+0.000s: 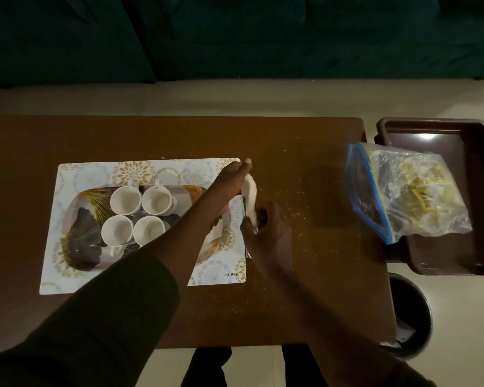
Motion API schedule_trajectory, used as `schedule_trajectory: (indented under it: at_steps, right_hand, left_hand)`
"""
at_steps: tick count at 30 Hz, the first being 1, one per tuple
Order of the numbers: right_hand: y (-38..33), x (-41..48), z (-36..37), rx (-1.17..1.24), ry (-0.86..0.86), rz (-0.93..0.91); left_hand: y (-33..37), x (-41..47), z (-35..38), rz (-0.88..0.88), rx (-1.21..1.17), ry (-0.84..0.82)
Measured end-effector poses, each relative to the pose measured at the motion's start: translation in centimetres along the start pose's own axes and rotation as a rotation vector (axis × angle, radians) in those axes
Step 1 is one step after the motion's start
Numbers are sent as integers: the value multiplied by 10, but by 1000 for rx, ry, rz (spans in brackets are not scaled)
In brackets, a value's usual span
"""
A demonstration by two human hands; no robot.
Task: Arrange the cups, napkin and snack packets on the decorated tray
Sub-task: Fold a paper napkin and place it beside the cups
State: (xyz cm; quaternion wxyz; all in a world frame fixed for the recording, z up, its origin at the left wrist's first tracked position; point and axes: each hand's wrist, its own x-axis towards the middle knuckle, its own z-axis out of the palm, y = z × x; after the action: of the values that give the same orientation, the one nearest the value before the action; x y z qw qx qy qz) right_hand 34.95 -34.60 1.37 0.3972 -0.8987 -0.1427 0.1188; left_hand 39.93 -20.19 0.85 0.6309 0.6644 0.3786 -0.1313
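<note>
Several white cups [138, 215] stand in a square group on the decorated tray [81, 241], which rests on a patterned placemat [67, 277]. A white napkin [250, 195] is held just past the tray's right end. My left hand [231, 181] reaches across the tray and presses the napkin's upper part with the fingers nearly straight. My right hand [268, 230] pinches the napkin's lower end. The snack packets, yellow, lie inside a clear zip bag [408, 194] at the right.
The zip bag leans on a dark brown plastic bin [472, 152] beside the brown table [305, 303]. A dark round wastebasket [414, 317] stands below the bin. Crumbs dot the table's right half. A dark green sofa [235, 37] is behind.
</note>
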Motion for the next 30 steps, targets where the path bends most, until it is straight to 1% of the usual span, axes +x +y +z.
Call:
schedule_trajectory:
  at_steps: [3,6,13,16,18,20,23,25,28,30]
  right_hand:
    - [0,2,-1,-7,23,-23]
    - [1,3,-3,-9,18,-43]
    - [8,0,-6,26,-58,-16]
    - [10,0,-8,38,-55,-44]
    - [10,0,-8,43,-43,-55]
    - [9,0,-10,56,-44,-72]
    - [10,2,-20,68,-33,-133]
    - [12,9,-33,69,-21,-102]
    - [26,28,-63,-12,30,-67]
    - [43,45,-92,-61,48,-38]
  left_hand:
    - [-5,-1,1,36,154,17]
    - [-8,-3,-1,55,227,23]
    - [-13,0,-2,136,270,27]
    - [-16,2,3,127,315,-21]
    - [-17,1,6,115,310,-13]
    - [-15,-1,7,110,325,37]
    - [-8,0,8,116,352,165]
    - [0,0,11,131,338,259]
    - [16,0,26,231,301,376]
    - [30,2,44,267,263,404]
